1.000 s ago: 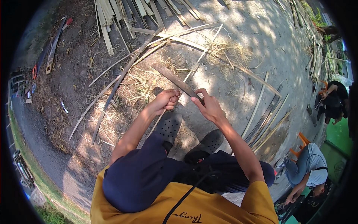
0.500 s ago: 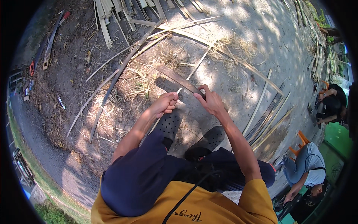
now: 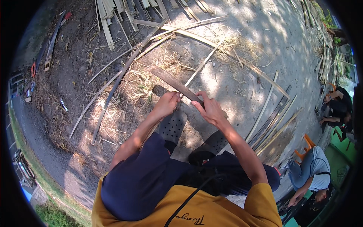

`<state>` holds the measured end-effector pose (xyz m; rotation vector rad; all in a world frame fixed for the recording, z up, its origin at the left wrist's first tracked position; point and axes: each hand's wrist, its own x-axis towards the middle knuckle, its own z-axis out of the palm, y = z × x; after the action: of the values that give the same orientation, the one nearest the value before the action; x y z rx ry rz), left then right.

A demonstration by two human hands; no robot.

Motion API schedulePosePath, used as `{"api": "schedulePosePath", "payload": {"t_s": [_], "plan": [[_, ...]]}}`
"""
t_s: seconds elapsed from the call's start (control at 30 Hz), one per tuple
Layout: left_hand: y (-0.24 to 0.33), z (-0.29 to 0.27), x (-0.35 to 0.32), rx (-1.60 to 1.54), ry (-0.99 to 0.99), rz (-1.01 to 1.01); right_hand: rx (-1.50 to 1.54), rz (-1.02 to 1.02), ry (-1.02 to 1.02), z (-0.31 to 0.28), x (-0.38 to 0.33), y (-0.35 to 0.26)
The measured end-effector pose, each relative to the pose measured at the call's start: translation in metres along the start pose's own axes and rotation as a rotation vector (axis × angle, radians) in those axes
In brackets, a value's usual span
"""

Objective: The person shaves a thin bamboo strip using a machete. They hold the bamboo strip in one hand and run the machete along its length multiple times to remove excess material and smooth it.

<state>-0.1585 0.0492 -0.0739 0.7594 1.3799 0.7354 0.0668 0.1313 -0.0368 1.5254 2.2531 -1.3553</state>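
Observation:
A thin pale bamboo strip (image 3: 204, 62) slants away from me, its near end pinched in my closed left hand (image 3: 166, 104). My right hand (image 3: 210, 109) is wrapped round a machete (image 3: 169, 80), thumb and finger pressed on the base of its broad brown blade. Far and to the left points the blade's tip. The blade lies across the strip close to my left fingers; whether it bites into the strip, I cannot tell. Most of the machete's handle is hidden by my right hand. Both hands are above my dark perforated clogs (image 3: 172, 128).
Curly shavings (image 3: 242, 51) and dry fibres litter the ground. Long strips (image 3: 117, 81) cross at left, with more strips (image 3: 270, 117) at right. A pile of slats (image 3: 107, 28) lies at the far side, a handsaw (image 3: 51, 51) far left. A seated person (image 3: 312, 170) is at right.
The machete has shifted left and slightly toward me, and my right hand has moved nearer my left. My left hand still grips the strip, its back turned more upward.

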Motion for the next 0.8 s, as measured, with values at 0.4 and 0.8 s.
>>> {"api": "schedulePosePath", "payload": {"t_s": [0.4, 0.8], "plan": [[-0.003, -0.003, -0.018, -0.162, -0.059, -0.190, 0.048, 0.082, 0.025, -0.009, 0.017, 0.012], [0.005, -0.016, -0.039, -0.470, -0.152, -0.423, -0.002, 0.058, 0.108, -0.029, 0.038, 0.039]]}}
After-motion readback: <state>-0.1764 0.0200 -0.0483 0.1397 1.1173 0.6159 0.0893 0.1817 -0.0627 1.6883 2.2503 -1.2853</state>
